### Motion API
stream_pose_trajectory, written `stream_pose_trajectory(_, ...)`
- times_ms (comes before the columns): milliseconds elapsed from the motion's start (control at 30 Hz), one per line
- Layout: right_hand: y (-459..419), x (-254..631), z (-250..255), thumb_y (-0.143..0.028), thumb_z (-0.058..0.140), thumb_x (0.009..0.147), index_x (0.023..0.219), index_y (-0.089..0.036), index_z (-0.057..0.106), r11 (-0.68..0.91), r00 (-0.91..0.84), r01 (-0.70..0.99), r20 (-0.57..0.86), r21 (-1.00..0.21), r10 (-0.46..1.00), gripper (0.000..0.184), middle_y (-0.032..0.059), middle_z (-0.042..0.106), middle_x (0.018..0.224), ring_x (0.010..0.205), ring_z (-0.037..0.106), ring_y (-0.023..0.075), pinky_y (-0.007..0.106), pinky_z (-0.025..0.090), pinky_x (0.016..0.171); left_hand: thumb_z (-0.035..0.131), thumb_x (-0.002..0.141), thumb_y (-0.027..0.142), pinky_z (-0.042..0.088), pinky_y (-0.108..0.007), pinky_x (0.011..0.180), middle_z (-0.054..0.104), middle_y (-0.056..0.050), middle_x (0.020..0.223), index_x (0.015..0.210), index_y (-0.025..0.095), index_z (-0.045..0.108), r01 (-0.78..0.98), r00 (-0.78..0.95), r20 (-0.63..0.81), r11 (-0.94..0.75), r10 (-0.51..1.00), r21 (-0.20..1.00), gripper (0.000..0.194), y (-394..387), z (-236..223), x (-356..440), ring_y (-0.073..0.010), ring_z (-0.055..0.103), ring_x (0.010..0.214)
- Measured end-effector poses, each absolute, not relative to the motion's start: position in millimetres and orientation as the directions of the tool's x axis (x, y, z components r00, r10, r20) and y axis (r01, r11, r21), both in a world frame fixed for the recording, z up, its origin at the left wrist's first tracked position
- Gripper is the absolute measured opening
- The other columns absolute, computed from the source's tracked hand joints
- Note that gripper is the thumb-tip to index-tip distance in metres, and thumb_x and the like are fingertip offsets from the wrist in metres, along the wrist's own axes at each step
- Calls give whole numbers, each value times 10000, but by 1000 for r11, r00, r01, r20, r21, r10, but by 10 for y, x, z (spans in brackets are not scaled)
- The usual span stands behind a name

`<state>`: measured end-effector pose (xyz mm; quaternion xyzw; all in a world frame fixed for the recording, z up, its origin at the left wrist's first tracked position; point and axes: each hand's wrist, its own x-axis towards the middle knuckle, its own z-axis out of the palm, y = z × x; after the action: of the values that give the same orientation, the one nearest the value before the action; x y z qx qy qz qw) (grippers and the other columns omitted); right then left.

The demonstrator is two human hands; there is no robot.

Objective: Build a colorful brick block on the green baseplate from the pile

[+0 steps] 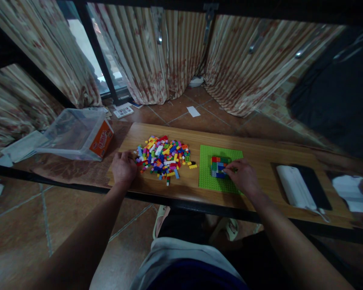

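Our right hand [242,175] reaches in from the right over the green plate [205,173], thumb and fingertips drawn close together in a narrow pinch. The build [218,167], a squarish cluster of bricks, sits on the plate just left of that pinch, with our fingertips right at its right side. We cannot tell whether a small brick is held between them. Red, orange and green bricks line the build's far edge, while blue ones show toward the near edge.

Our left hand [123,167] rests palm down on the board [184,189], fingers bent, at the left edge of the loose pile [163,157]. Its fingertips are partly hidden, so we cannot tell whether it grips anything. The pile lies between our two hands, with a few yellow bricks straying near the plate's left edge. Beyond our left hand stands a clear bin [101,139] with an orange label; well right of the plate lies a white pouch [295,187].
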<state>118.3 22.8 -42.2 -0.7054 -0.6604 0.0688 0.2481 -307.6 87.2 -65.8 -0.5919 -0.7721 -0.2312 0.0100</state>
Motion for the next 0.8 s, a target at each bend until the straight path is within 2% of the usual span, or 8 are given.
stream_pose_trajectory(467,276,1156,-338,-292,657,730,658,-216,711,-74,138,892,113,-447,984,118,52,628,767,761,589,206,347,455,745,439,834,167,466,-381,885,588,-128,1089,1102,181,666,922,-284,295,175,912,346,352,859,-648,-3079,-272,574,1023)
stream_pose_trajectory(600,245,1151,-250,-363,603,774,656,-215,692,-52,148,871,159,-488,976,209,53,670,763,743,605,201,342,457,739,430,843,177,463,-379,877,589,-129,1091,1117,179,662,918,-295,284,188,912,348,358,864,-654,-3084,-272,582,1009)
stream_pose_trajectory(800,90,1080,3,-455,554,823,737,-185,695,-108,362,803,336,-586,870,316,82,694,743,668,612,209,335,457,644,431,847,169,466,-372,873,598,-131,1086,1112,177,666,917,-288,289,176,913,357,355,874,-671,-3088,-270,586,1013)
